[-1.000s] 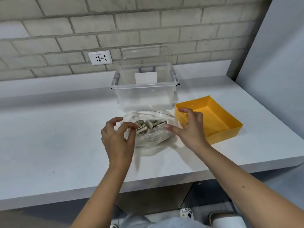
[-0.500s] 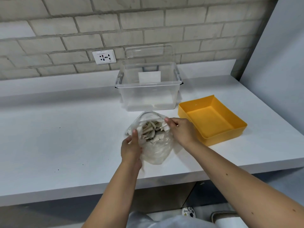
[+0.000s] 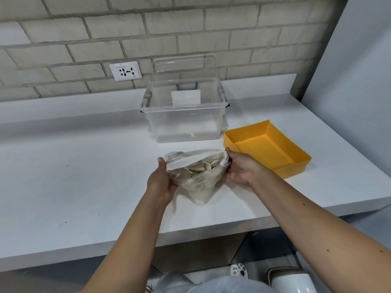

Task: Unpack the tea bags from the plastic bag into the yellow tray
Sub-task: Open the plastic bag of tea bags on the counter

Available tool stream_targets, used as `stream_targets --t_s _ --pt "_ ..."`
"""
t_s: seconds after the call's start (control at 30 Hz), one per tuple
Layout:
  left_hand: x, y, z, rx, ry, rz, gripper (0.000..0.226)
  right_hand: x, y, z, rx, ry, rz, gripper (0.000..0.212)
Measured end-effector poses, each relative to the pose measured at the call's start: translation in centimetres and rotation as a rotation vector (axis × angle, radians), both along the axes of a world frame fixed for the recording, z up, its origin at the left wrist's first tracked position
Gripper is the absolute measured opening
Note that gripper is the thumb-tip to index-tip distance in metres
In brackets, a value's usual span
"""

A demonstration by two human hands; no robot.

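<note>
Plastic film, thin and crinkly, is what I have to manage. The plastic bag point(image 3: 198, 182) sits at the centre of the frame, low over the white worktop point(image 3: 84, 176), its bottom sagging; I cannot tell whether it touches. My left hand point(image 3: 161, 182) is clamped on the bag's left side, thumb over the rim. My right hand point(image 3: 241, 168) pinches the right edge of the mouth, and between them the opening is stretched wide.

Inside lies a loose heap of pale tea bags point(image 3: 201, 167) that I judge to be light, soft and easy to tear. The film will likely slip and collapse if I let the rim go, so the mouth edge is the place to hold, one hand keeping it open while the other reaches in.

To the right, just beside my right hand, stands the yellow tray point(image 3: 293, 171), stiff-walled and showing only its bare floor, with no tea bags in it yet. Above centre is a clear storage box point(image 3: 186, 127) with a white label on its far wall and nothing else that I can make out.
</note>
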State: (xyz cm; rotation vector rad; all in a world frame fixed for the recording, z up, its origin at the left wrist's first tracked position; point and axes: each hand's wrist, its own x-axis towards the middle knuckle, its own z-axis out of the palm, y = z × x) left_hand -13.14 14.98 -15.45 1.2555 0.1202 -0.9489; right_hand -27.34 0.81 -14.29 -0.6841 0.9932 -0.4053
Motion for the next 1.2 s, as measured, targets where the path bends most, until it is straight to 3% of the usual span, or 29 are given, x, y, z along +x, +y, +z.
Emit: stream_targets --t_s 0.13,0.23,0.37,0.47,0.53,0.63,0.73,0.8,0.9,1.03,1.2 --pt "1.9 0.6 -0.5 -0.056 -0.043 -0.077 0.035 -0.2 0.2 0.3 0.037 -0.046 -0.032 0.037" --pt "2.1 1.7 -0.2 -0.071 -0.397 -0.200 0.027 -0.4 0.4 0.3 -0.046 -0.068 -0.037 0.041" --pt "2.6 2.8 0.4 0.045 -1.091 -0.448 0.035 -1.5 -0.5 0.2 -0.560 0.053 0.135 0.034" --pt "2.7 2.6 0.9 0.232 -1.371 -0.484 0.038 -2.2 -0.9 -0.2 -0.948 0.105 0.291 0.011" --pt "2.3 2.4 1.3 0.411 -1.477 -0.566 0.038 -2.4 -0.9 -0.7 -1.053 0.140 0.393 0.017" --pt "1.9 2.1 1.7 0.554 -1.485 -0.620 0.038 -2.4 -0.6 -0.5 -1.112 0.266 0.479 0.025" --pt "2.1 1.7 2.2 0.640 -1.510 -0.627 0.056 -2.2 -0.8 0.3 -1.265 0.522 0.522 0.063" --pt "2.1 1.8 2.8 0.627 -1.515 -0.599 0.066 -1.9 -0.8 1.5 -1.335 0.535 0.507 0.075" --pt "2.4 2.3 3.5 0.585 -1.453 -0.549 0.077 -1.7 -0.7 2.4 -1.369 0.528 0.565 0.085" --pt "2.1 3.1 2.2 0.644 -1.331 -0.678 0.085 -2.0 0.1 0.7 -1.328 0.574 0.717 0.091" --pt "2.1 3.3 2.3 0.625 -1.304 -0.615 0.084 -1.7 0.0 0.6 -1.383 0.537 0.633 0.088"
